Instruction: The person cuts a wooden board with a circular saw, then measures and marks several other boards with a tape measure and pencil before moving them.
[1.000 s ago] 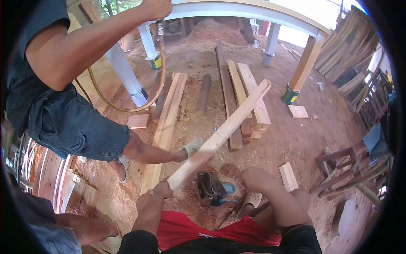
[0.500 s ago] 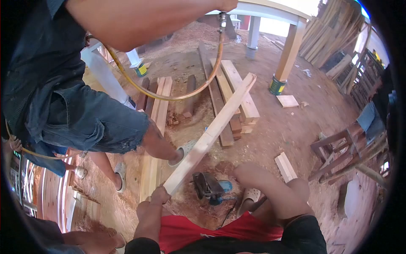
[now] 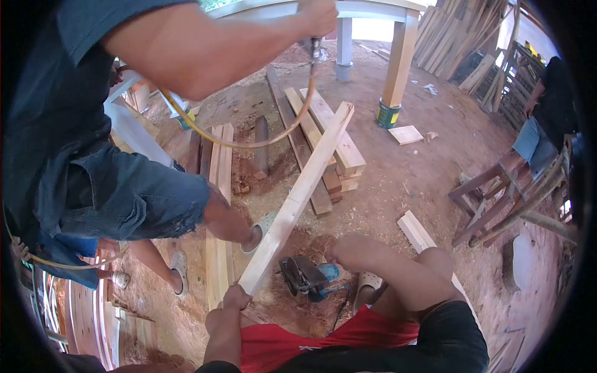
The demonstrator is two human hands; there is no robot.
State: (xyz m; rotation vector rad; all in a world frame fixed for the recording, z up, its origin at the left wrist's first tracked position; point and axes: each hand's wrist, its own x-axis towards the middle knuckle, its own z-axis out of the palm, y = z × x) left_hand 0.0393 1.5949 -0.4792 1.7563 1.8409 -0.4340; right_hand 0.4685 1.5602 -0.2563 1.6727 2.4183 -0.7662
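My left hand is wrapped around the near end of a long pale wooden beam. The beam slants away from me, its far end over the stacked timber. My right hand is closed, fingers curled under, above the ground to the right of the beam; whether anything is in it is hidden. Just left of and below that hand, a circular saw with a blue motor housing lies on the dusty ground.
At left, a person in dark clothes holds a hose near a white table. One table leg stands in a green can. A wooden frame stands at right, with another person behind.
My view has shifted, so most things sit further left. My right hand has moved left, closer to the saw. My left hand keeps its hold on the beam.
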